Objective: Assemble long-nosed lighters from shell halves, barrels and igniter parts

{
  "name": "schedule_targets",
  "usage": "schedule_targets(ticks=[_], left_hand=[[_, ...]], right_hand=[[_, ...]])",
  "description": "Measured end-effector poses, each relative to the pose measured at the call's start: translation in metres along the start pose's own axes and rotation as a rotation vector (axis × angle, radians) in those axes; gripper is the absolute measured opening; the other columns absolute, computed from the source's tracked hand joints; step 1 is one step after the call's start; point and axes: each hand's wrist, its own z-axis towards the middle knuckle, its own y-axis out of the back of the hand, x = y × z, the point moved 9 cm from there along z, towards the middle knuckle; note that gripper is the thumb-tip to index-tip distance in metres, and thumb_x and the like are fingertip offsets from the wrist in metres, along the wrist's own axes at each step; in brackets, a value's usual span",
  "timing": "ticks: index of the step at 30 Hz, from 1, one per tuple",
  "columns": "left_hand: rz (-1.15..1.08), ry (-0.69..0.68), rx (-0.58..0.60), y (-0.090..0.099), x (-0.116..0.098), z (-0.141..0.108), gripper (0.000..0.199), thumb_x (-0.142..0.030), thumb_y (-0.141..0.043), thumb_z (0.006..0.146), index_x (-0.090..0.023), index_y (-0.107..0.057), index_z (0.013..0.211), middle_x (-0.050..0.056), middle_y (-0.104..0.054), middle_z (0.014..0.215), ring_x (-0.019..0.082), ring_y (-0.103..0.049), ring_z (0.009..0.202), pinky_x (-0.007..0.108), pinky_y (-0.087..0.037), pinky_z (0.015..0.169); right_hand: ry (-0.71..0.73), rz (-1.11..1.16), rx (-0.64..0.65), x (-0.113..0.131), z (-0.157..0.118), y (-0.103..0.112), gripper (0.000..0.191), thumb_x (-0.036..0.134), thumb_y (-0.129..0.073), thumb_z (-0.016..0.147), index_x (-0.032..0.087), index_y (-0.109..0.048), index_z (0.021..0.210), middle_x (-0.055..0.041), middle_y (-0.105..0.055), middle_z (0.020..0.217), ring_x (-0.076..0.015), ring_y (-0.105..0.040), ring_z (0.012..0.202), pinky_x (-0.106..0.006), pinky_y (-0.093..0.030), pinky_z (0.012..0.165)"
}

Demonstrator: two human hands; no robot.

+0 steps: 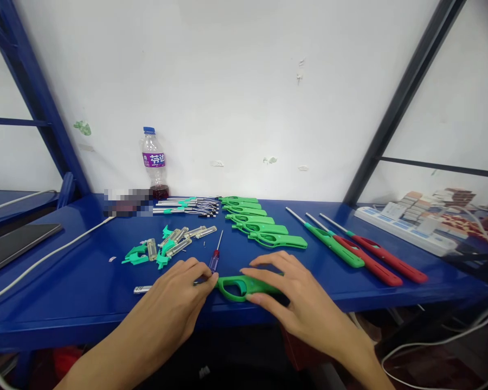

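A green lighter body (250,286) with a loop and a teal trigger lies at the table's front edge, between both hands. My left hand (187,290) is closed at its left end, where a metal tube (142,290) sticks out to the left. My right hand (282,284) grips the body's right part between thumb and fingers. Just behind my left hand a screwdriver (214,260) points away from me. Further back are several green shells (278,240) in a staggered row. Teal parts (136,255) and clear small tanks (179,247) lie in a loose pile to the left.
Metal tubes with wires (187,208) lie at the back, near a bottle (155,165). On the right are a green lighter (335,246), two red lighters (368,260) and a power strip (406,231). A phone (18,246) and white cable (61,248) are left.
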Motion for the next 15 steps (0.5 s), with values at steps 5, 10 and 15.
schedule_targets(ticks=[5, 10, 15], left_hand=[[0.058, -0.013, 0.027, 0.002, -0.004, 0.002, 0.038, 0.001, -0.046, 0.096, -0.017, -0.072, 0.115, 0.008, -0.069, 0.098, 0.025, -0.064, 0.084, 0.039, -0.057, 0.073], [0.052, -0.031, 0.033, 0.0, -0.005, 0.002, 0.039, 0.003, -0.044, 0.096, -0.017, -0.073, 0.112, 0.008, -0.069, 0.098, 0.024, -0.064, 0.084, 0.038, -0.056, 0.073], [0.027, -0.037, 0.045, -0.002, -0.005, 0.002, 0.036, -0.001, -0.043, 0.099, -0.02, -0.072, 0.108, 0.007, -0.069, 0.101, 0.023, -0.063, 0.084, 0.036, -0.055, 0.073]], right_hand=[[0.047, -0.057, -0.242, 0.03, 0.03, 0.047, 0.05, 0.041, -0.039, 0.113, 0.023, -0.06, 0.072, -0.0016, -0.059, 0.069, -0.0178, -0.055, 0.066, -0.033, -0.038, 0.065], [-0.047, -0.441, 0.09, 0.023, 0.057, -0.009, 0.051, 0.033, -0.043, 0.11, 0.021, -0.067, 0.067, -0.0045, -0.069, 0.063, -0.0173, -0.059, 0.054, -0.033, -0.026, 0.057], [-0.06, -0.485, 0.159, 0.003, 0.057, -0.046, 0.048, 0.026, -0.043, 0.11, 0.019, -0.072, 0.073, -0.0085, -0.077, 0.071, -0.0217, -0.07, 0.063, -0.035, -0.024, 0.056]])
